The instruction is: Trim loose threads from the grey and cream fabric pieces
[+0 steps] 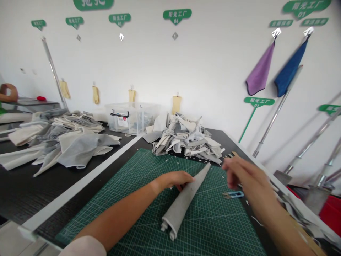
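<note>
A strip of grey felt-like cloth, rolled into a long tapering cone [183, 202], lies on the green cutting mat [213, 227]. My left hand [176, 179] grips the roll near its middle from the left side, with its fingers curled over the top. My right hand [243, 174] is blurred, held up at the mat's far right corner with its fingers apart and touching nothing. Just below it lie small blue-handled snips [233, 194]. The narrow end of the roll points away from me.
A heap of grey and cream cloth scraps [186, 140] sits beyond the mat, with small offcuts scattered on it. A clear plastic bin [130, 119] stands behind. More cloth [66, 145] covers the neighbouring black table. Metal poles lean along the right wall, above a red container [331, 213].
</note>
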Tool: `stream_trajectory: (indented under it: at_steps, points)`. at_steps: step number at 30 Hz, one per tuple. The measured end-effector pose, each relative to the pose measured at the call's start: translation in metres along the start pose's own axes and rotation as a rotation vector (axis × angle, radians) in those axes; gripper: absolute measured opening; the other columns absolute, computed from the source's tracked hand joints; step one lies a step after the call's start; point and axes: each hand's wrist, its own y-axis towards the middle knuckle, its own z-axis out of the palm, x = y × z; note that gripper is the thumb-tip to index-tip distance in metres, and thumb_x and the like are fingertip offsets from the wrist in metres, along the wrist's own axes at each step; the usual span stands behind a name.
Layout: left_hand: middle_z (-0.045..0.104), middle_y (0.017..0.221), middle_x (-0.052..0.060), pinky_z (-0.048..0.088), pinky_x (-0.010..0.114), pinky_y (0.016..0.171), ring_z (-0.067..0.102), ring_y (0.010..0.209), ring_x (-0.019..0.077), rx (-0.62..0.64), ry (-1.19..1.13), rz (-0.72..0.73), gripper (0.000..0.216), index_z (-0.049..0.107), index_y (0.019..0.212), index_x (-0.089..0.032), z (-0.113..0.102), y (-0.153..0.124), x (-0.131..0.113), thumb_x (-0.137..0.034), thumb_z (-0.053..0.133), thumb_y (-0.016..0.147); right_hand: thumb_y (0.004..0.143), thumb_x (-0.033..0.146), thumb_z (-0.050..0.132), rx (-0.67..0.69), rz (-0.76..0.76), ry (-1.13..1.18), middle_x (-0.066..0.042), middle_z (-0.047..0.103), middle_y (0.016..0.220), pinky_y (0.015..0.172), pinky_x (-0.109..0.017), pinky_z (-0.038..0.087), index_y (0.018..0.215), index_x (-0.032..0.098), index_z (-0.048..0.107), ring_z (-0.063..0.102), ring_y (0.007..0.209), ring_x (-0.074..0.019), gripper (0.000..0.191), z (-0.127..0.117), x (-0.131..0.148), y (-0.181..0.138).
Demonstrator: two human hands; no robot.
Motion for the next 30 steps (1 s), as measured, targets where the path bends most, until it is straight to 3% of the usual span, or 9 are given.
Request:
stream_trajectory:
  at_steps: [2,4,9,11,14,19,24,30]
  points:
    - [0.052,0.079,0.002,0.048,0.026,0.058,0.052,0.069,0.0157,-0.042,0.012,0.026,0.041,0.064,0.095,-0.018,0.003,0.002,0.001,-0.057,0.054,0.085,0.091,0.053,0.051,0.119,0.128,0.074,0.001,0.056,0.056,0.042,-0.025,0.042,0.093,0.019,0.067,0.055,0.045,-0.0147,0.038,0.035,-0.014,0.038]
    - [0.054,0.076,0.002,0.046,0.025,0.060,0.052,0.068,0.0152,-0.147,0.079,0.110,0.041,0.065,0.095,-0.017,0.006,0.004,0.000,-0.056,0.052,0.087,0.087,0.054,0.050,0.171,0.274,0.120,0.003,0.054,0.053,0.037,-0.024,0.035,0.088,0.020,0.063,0.054,0.041,-0.0148,0.036,0.062,-0.040,0.063]
    - [0.068,0.091,0.002,0.044,0.027,0.074,0.060,0.081,0.0179,-0.551,0.391,0.360,0.031,0.064,0.100,-0.021,0.025,-0.006,-0.009,-0.048,0.055,0.089,0.083,0.065,0.051,0.223,0.571,0.224,0.000,0.060,0.063,0.039,-0.026,0.041,0.092,0.022,0.057,0.061,0.045,-0.0185,0.044,0.091,-0.089,0.075]
    - [0.070,0.096,0.001,0.044,0.027,0.077,0.063,0.085,0.0194,-0.573,0.494,0.422,0.029,0.064,0.104,-0.025,0.036,-0.015,-0.015,-0.048,0.056,0.088,0.081,0.064,0.055,0.245,0.527,0.262,-0.001,0.063,0.066,0.042,-0.026,0.044,0.092,0.021,0.059,0.064,0.050,-0.0191,0.045,0.097,-0.096,0.069]
    - [0.072,0.096,0.002,0.045,0.028,0.080,0.065,0.089,0.0208,-0.476,0.569,0.478,0.029,0.065,0.100,-0.026,0.047,-0.022,-0.018,-0.049,0.049,0.092,0.076,0.055,0.065,0.198,0.403,0.271,-0.002,0.064,0.065,0.045,-0.024,0.045,0.083,0.018,0.063,0.061,0.053,-0.0167,0.038,0.105,-0.104,0.059]
    - [0.071,0.097,0.006,0.048,0.029,0.079,0.065,0.088,0.0202,-0.575,0.371,0.302,0.036,0.061,0.103,-0.020,0.046,-0.008,-0.008,-0.049,0.040,0.096,0.072,0.047,0.071,0.182,0.376,0.429,0.000,0.063,0.063,0.048,-0.024,0.046,0.086,0.017,0.066,0.058,0.053,-0.0150,0.033,0.110,-0.107,0.049]
    - [0.068,0.093,0.005,0.048,0.024,0.057,0.064,0.071,0.0171,-0.528,0.041,0.155,0.045,0.055,0.111,-0.019,0.036,0.011,0.008,-0.059,0.042,0.093,0.073,0.040,0.066,0.310,0.339,0.457,-0.001,0.066,0.065,0.050,-0.024,0.045,0.085,0.018,0.066,0.059,0.054,-0.0164,0.025,0.117,-0.090,0.039]
    - [0.069,0.088,0.003,0.047,0.024,0.067,0.063,0.073,0.0153,-0.644,0.213,0.175,0.024,0.062,0.097,-0.019,0.032,0.015,0.015,-0.040,0.054,0.089,0.077,0.039,0.057,0.372,0.176,0.283,0.000,0.068,0.071,0.053,-0.025,0.045,0.096,0.018,0.065,0.062,0.060,-0.0177,0.029,0.127,-0.094,0.037]
